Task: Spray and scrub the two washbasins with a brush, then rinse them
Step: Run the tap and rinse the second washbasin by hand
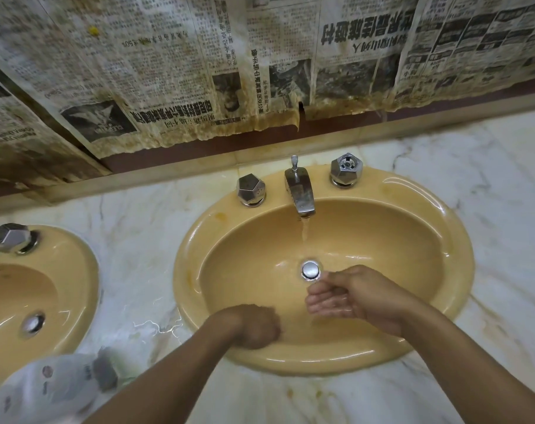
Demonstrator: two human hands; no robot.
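Right washbasin [382, 228]: oval, glossy mustard ceramic, wet, set in a veined white marble counter [489, 166]. Thin water stream [305, 229] ran from the tarnished chrome spout [299, 194] into the bowl beside the round metal drain plug [310, 270]. Right hand [351, 296] was cupped palm-up by the plug, fingers loose, holding nothing. Left hand [250, 327] was fisted against the front inner wall, nothing visible in it. Left washbasin [76, 270], same ceramic, lay well apart. Blurred bottle [55, 384] lay near it.
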